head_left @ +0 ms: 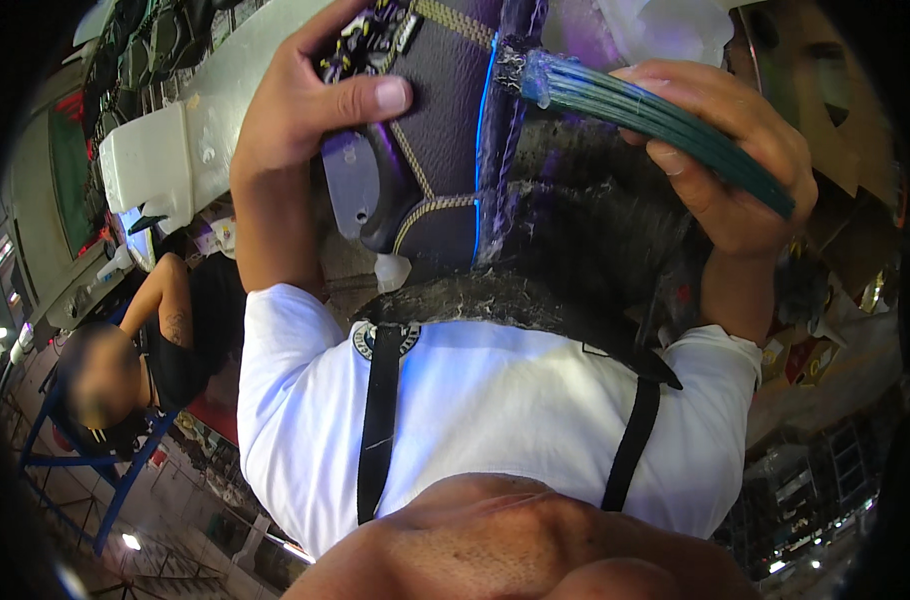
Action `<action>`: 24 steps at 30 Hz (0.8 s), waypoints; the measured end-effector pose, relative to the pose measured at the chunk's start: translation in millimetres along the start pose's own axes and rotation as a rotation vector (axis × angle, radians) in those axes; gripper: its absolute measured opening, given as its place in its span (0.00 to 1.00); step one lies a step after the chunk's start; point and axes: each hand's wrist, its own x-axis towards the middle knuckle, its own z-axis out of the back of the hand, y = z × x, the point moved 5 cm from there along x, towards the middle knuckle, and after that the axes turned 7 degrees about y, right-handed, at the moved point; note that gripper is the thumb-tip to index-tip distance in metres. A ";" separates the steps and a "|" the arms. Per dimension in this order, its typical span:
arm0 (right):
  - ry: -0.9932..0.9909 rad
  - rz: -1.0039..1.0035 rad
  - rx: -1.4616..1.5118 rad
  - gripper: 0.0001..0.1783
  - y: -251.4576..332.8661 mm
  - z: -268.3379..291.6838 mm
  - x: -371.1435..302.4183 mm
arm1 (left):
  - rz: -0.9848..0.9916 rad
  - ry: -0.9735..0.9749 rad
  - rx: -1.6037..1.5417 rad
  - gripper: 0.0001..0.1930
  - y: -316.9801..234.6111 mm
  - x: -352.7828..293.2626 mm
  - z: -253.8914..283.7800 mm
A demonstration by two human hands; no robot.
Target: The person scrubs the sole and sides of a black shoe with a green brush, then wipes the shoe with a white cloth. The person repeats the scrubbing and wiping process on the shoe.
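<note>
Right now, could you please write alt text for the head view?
A left hand grips a dark shoe upper while the right hand holds a green brush against it. Below is a white shirt; another person sits at the left.

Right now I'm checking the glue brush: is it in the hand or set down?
In hand. The right hand grips the green brush, its bristle tip against the dark shoe upper.

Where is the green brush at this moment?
In the head view, the green brush is at the upper right, held in the right hand, its tip beside the dark shoe upper that the left hand grips.
</note>
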 end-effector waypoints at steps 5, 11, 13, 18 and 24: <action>0.079 0.014 0.139 0.17 -6.8 -9.1 -3.3 | -0.076 0.029 -0.013 0.61 2.8 8.6 10.9; 0.171 -0.055 0.258 0.19 -7.6 -12.3 -3.6 | -0.051 0.020 -0.008 0.61 -15.8 11.5 -2.0; 0.197 -0.005 0.220 0.19 -7.9 -11.1 -2.6 | -0.072 0.023 0.079 0.61 -13.1 13.6 7.5; 0.231 -0.018 0.183 0.19 0.6 -7.9 1.1 | -0.065 0.026 0.050 0.57 -8.1 16.8 11.3; 0.308 0.022 0.093 0.21 12.0 -1.0 15.6 | -0.034 -0.007 -0.005 0.50 0.4 13.9 26.4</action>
